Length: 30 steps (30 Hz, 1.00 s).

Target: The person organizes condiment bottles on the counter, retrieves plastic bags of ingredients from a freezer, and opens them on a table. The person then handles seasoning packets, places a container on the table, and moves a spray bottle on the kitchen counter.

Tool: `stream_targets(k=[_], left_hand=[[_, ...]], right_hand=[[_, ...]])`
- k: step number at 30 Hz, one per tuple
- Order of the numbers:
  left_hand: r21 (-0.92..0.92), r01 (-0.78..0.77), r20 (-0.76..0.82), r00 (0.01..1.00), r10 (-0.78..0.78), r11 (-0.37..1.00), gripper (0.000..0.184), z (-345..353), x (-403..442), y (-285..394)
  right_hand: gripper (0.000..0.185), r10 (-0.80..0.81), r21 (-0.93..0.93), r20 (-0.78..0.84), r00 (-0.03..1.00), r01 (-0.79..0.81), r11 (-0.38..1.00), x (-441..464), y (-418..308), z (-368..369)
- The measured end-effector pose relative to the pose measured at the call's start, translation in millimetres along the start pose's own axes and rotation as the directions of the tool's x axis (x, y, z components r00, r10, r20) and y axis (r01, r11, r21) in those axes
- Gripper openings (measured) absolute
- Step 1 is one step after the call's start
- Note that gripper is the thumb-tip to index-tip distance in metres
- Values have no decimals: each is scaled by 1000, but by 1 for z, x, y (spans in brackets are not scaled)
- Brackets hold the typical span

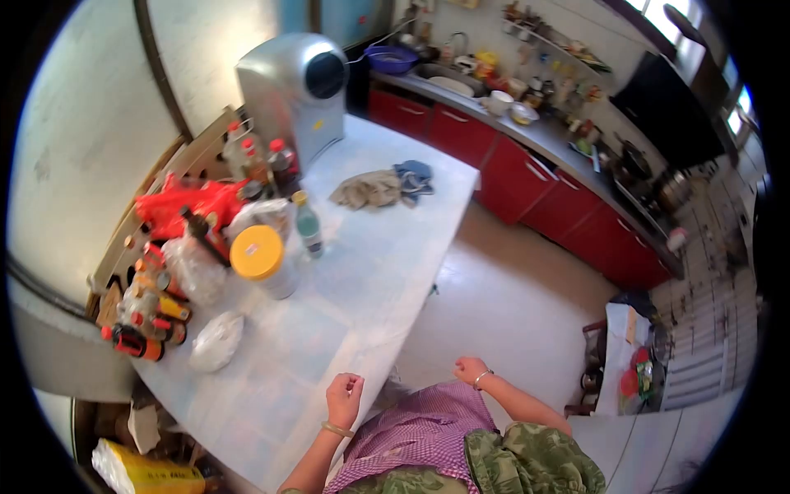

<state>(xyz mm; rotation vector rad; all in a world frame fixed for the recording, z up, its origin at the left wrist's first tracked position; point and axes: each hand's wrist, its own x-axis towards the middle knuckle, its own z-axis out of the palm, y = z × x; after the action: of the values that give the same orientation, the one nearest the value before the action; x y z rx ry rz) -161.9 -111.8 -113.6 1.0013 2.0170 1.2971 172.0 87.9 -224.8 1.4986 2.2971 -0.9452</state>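
Note:
My left hand [345, 398], with a bangle on its wrist, is curled closed above the near edge of the white table [304, 337]; nothing shows in it. My right hand [471, 370], a bracelet at the wrist, is closed in a loose fist beside the checked purple apron [411, 428], above the floor, and no object shows in it. Nearest to my left hand on the table are a white plastic bag [217, 341] and a clear jar with a yellow lid [257, 252]. A green-tinted bottle [308, 224] stands behind the jar.
Bottles and a red bag [185, 202] crowd the table's left side. A silver appliance [288, 95] and crumpled cloths [370, 188] are farther back. Red cabinets [514, 177] with a sink [448, 80] line the far wall. A small stand [613, 354] is at the right.

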Motion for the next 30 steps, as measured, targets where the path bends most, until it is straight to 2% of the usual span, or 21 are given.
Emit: stream_targets(k=[3, 4, 6, 8, 11, 14, 15, 17, 18, 21, 22, 23, 25, 27, 29, 30], left_hand=[[-27, -18, 97, 995, 21, 999, 14, 27, 4, 23], [8, -27, 131, 991, 26, 1000, 15, 34, 5, 29], [81, -54, 193, 980, 38, 995, 17, 47, 5, 37], [130, -24, 254, 967, -10, 991, 16, 63, 6, 34], [122, 35, 302, 951, -71, 992, 15, 98, 11, 39], [120, 118, 391, 907, -156, 986, 14, 150, 21, 62], [149, 142, 442, 876, -194, 979, 14, 167, 22, 73], [78, 155, 539, 825, -173, 985, 14, 213, 27, 87], [33, 169, 574, 803, -157, 985, 15, 240, 30, 99], [40, -10, 677, 736, -20, 999, 15, 312, 29, 161], [-25, 116, 701, 710, -66, 993, 15, 337, 30, 164], [-10, 54, 721, 692, -30, 998, 15, 354, 30, 174], [13, -70, 757, 653, 36, 997, 14, 382, 30, 211], [10, -56, 775, 632, 28, 998, 15, 404, 36, 214], [26, -66, 815, 579, 17, 997, 15, 423, 55, 193], [36, -49, 816, 578, -1, 998, 15, 436, 70, 168]], right_hand=[[41, 141, -38, 24, 990, -140, 989, -34, 76, 6], [41, 281, 99, 74, 957, -287, 953, -47, 93, 6], [39, 492, 345, 233, 839, -545, 764, -70, 127, 9], [38, 546, 474, 230, 806, -582, 660, -89, 166, 24], [38, 594, 634, 232, 770, -583, 508, -102, 244, 62], [37, 490, 768, 213, 845, -455, 451, -97, 337, 118], [37, 497, 837, 330, 803, -492, 238, -110, 335, 111], [37, 600, 857, 196, 776, -432, 279, -138, 330, 75], [36, 628, 864, 188, 755, -432, 260, -148, 339, 59], [35, 698, 876, 199, 688, -445, 188, -186, 372, 38], [34, 720, 880, 203, 664, -446, 164, -197, 384, 33], [33, 750, 893, 220, 624, -438, 103, -208, 393, 29], [30, 797, 911, 260, 546, -413, -14, -225, 426, 42], [27, 840, 906, 82, 536, -392, 161, -232, 464, 106], [25, 868, 899, -18, 496, -371, 231, -219, 491, 143], [25, 879, 920, 102, 467, -380, 96, -225, 477, 126]])
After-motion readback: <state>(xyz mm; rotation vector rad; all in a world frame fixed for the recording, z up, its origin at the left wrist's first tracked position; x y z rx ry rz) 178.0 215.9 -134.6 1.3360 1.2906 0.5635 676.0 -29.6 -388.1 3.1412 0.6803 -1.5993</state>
